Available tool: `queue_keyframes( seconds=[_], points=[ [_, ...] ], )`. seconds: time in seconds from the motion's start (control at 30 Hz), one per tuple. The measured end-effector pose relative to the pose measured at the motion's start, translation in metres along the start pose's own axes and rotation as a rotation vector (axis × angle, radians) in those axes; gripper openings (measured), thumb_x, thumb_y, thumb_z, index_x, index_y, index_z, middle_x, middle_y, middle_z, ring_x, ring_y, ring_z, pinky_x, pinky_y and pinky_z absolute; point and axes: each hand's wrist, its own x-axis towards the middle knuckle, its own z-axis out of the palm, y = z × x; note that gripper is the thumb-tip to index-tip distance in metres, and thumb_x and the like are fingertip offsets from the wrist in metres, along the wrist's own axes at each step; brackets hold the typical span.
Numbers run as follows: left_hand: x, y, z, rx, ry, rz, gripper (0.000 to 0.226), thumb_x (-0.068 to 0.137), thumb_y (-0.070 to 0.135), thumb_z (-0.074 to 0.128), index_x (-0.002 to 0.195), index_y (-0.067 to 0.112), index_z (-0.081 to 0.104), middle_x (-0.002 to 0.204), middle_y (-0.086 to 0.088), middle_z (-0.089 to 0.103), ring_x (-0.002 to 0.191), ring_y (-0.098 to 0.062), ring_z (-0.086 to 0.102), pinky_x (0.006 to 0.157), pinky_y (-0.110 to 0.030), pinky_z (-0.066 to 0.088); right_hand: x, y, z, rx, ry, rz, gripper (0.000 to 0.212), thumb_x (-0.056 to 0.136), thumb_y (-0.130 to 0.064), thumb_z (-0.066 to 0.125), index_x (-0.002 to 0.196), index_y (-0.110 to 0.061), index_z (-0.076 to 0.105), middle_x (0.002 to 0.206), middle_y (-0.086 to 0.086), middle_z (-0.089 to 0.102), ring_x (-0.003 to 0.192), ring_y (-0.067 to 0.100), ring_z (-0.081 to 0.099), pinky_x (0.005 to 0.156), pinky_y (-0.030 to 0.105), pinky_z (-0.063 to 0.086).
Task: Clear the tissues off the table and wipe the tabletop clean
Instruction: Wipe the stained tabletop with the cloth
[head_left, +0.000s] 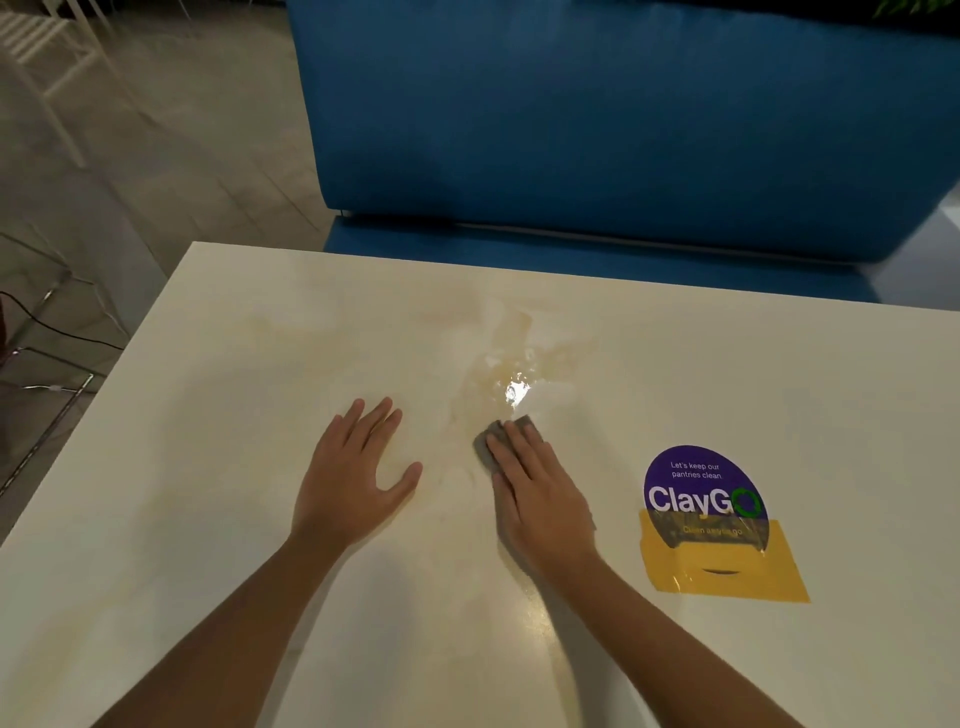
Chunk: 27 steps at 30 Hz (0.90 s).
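Your right hand (543, 499), fingers straight, pressed the grey cloth (485, 448), lengthwise toward 11 o'clock. Your left hand (353, 480) lay released on the cream tabletop (218, 395), blue sofa (597, 130) at 12 o'clock.

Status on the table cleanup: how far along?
Done: no tissues show on the cream glossy tabletop. In hand: the right hand presses a grey wiping cloth flat, while the left hand rests open beside it. Left: the yellowish wet-looking patch just beyond the cloth.
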Motion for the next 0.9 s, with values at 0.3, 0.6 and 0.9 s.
queue_keyframes(
  seconds=[0.3, 0.6, 0.9],
  points=[
    [-0.001, 0.002, -0.001, -0.032, 0.016, -0.013, 0.066, 0.084, 0.056, 0.037, 0.134, 0.015, 0.048, 0.145, 0.003, 0.042, 0.139, -0.021, 0.029, 0.115, -0.033, 0.016, -0.003, 0.084, -0.063, -0.383, -0.094, 0.277, 0.048, 0.096, -0.021, 0.023, 0.137, -0.008, 0.043, 0.141, 0.009, 0.045, 0.136, 0.025, 0.032, 0.113, 0.036, 0.025],
    [-0.001, 0.001, -0.001, -0.057, 0.038, -0.021, 0.063, 0.082, 0.055, 0.042, 0.131, 0.016, 0.051, 0.142, 0.004, 0.045, 0.137, -0.020, 0.031, 0.114, -0.032, 0.017, 0.015, 0.061, -0.006, 0.536, 0.283, 0.128, 0.061, 0.090, -0.016, 0.051, 0.143, 0.002, 0.026, 0.154, -0.004, 0.018, 0.144, 0.013, 0.001, 0.114, 0.025, -0.006],
    [-0.001, 0.002, 0.000, -0.068, 0.042, -0.022, 0.063, 0.082, 0.054, 0.042, 0.131, 0.016, 0.052, 0.143, 0.004, 0.044, 0.137, -0.020, 0.032, 0.114, -0.035, 0.022, 0.014, 0.094, -0.069, -0.226, -0.164, 0.135, 0.042, 0.098, -0.027, 0.031, 0.137, -0.019, 0.043, 0.143, -0.003, 0.043, 0.138, 0.009, 0.026, 0.114, 0.028, 0.022]
  ],
)
